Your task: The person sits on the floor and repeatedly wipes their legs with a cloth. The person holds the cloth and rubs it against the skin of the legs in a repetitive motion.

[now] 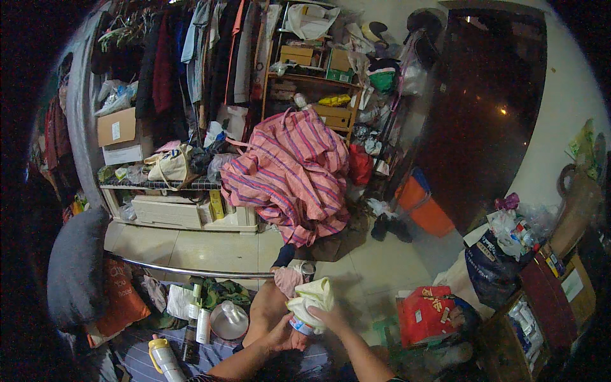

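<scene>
Above my lap, my left hand grips a small container with a blue and white label. My right hand holds a white and pale yellow-green cloth over the container's top, so that end is hidden. What the container holds cannot be seen. Just beyond the cloth, a pale pink cloth hangs by the end of a metal rail. To the left of my hands, a round bowl with a clear item in it rests on a striped grey-blue bed cover.
Bottles and a yellow-handled tumbler stand at my left, near an orange bag. Ahead, a pink striped cloth covers something bulky. A red bag sits on the floor at right, near an open wooden drawer.
</scene>
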Demonstrator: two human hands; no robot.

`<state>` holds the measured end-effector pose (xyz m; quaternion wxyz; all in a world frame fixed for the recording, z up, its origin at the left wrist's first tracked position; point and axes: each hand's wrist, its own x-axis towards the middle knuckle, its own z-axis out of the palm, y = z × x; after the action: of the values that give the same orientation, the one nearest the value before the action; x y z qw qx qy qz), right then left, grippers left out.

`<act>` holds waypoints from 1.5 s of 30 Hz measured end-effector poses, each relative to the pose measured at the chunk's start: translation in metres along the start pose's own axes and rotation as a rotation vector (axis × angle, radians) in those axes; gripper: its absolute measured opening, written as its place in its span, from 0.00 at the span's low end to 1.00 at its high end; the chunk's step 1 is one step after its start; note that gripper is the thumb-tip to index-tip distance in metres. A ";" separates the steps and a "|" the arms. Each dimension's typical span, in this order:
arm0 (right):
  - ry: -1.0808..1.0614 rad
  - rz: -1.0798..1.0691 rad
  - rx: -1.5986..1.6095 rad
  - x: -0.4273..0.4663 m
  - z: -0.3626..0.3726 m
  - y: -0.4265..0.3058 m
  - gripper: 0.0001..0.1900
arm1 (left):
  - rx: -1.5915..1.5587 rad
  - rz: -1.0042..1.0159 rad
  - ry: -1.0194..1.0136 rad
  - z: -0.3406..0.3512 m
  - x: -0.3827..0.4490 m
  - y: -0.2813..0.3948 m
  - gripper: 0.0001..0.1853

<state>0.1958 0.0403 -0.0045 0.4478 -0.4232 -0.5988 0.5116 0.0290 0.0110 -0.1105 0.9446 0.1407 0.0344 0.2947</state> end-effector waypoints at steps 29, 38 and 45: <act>0.120 0.144 -0.348 0.000 0.021 0.011 0.27 | 0.311 0.374 0.415 0.034 0.009 0.001 0.32; -0.135 0.401 0.301 0.013 -0.008 0.034 0.27 | -0.027 0.120 -0.024 0.004 -0.005 0.004 0.34; 0.164 0.264 -0.033 0.015 -0.005 0.042 0.33 | 0.521 0.032 0.621 0.083 0.004 0.006 0.31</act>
<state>0.1986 0.0611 -0.0445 0.4171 -0.5460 -0.5076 0.5198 0.0420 -0.0026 -0.0289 0.8172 0.2803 0.3892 0.3195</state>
